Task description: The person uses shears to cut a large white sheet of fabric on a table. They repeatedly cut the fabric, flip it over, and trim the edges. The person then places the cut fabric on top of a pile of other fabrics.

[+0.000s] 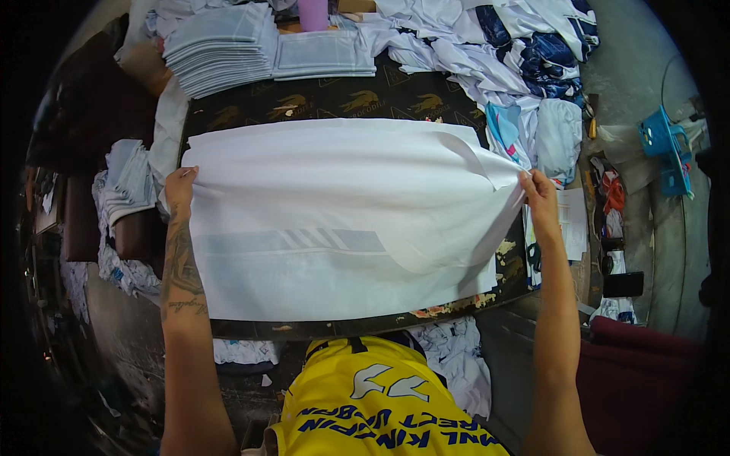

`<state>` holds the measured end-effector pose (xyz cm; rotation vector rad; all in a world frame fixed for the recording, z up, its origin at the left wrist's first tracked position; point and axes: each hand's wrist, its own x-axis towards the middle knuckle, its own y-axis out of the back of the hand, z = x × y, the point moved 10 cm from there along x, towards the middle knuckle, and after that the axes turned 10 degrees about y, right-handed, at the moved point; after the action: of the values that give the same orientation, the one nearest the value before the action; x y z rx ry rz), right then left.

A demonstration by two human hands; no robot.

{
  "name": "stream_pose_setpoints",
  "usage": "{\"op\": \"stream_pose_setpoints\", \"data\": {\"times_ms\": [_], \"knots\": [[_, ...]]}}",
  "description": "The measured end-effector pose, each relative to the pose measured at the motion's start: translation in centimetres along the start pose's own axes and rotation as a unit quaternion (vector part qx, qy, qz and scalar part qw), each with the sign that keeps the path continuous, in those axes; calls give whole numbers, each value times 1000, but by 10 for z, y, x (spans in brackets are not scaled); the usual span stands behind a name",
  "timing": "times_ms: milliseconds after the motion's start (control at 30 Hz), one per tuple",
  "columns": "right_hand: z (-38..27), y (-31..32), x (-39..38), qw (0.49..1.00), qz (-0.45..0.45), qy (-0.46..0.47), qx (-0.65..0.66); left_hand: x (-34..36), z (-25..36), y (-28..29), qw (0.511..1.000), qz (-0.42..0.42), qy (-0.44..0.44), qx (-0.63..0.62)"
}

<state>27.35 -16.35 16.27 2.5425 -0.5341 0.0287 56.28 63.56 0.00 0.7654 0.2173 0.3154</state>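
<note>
A large white sheet of fabric [334, 197], with a faint pale blue-grey design showing on its lower half, spans the middle of the dark patterned table [350, 99] and has a folded, lifted right corner. My left hand [181, 186] pinches its upper left edge. My right hand [538, 197] grips the upper right corner, pulling it into creases. Another white layer shows beneath along the top and right edges.
Folded stacks [217, 53] and a purple cup [312, 14] sit at the back. Heaped white and navy garments [547, 45] cover the back right. Cloth piles [125, 182] lie left, a blue plastic basket [661, 144] is far right, and a maroon seat [623, 365] is lower right.
</note>
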Motion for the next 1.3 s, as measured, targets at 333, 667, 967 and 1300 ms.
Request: {"op": "stream_pose_setpoints", "data": {"times_ms": [333,667,967,1300], "knots": [[126,-74,69,989,74,-85,-95,69,16,-64,986,94,-57,128],[154,-95,117,978,82,-134,-138,93,38,-69,984,81,-63,146],[98,-63,4,954,-18,30,-296,-90,133,-146,994,-26,-99,29],[130,-27,-215,944,-29,-160,-286,-553,240,-278,767,-441,-464,50]]}}
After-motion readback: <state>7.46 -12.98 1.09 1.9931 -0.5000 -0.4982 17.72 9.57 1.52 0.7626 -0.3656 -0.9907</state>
